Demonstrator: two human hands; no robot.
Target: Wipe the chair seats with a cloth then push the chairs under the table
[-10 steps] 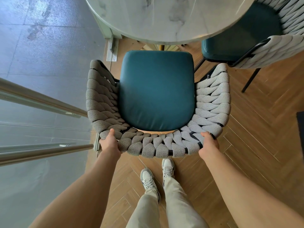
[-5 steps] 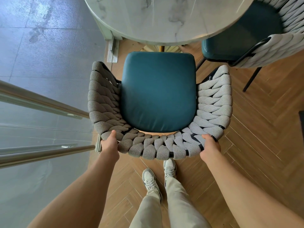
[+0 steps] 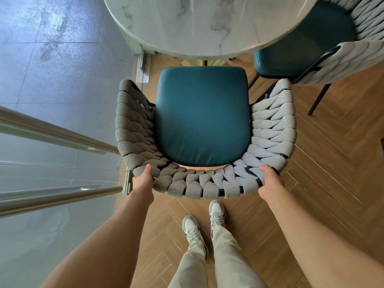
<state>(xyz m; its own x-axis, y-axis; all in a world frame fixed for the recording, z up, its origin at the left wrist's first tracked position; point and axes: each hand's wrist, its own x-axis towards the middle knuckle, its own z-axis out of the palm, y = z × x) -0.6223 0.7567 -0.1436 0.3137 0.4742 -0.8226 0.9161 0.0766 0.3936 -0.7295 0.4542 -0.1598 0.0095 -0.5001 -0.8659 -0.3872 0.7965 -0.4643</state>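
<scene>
Two armchairs, one round marble table, two hands and two sneakers are visible from above. The near armchair occupies the centre of the view: a teal seat cushion ringed on three sides by a backrest of woven grey rope. Its open front faces 12 o'clock, toward the table, and its front-to-back axis runs 12 to 6 o'clock. The front edge of the cushion lies just short of the table rim, so the seat is not under the tabletop. The second armchair, at 2 o'clock, has its teal seat partly beneath the tabletop and its rope back toward the upper right corner.

The left hand grips the rear rim of the rope backrest at about 8 o'clock from the cushion; the thumb lies on top of the rope and the fingers curl out of sight beneath the rim. The right hand grips the same rim at about 4 o'clock in a matching closed hold, thumb over the rope. Both forearms extend from the lower corners.

Two grey-and-white sneakers stand at 6 o'clock on the herringbone wood floor, just behind the backrest. A glass balustrade with metal handrails runs along 9 o'clock.
</scene>
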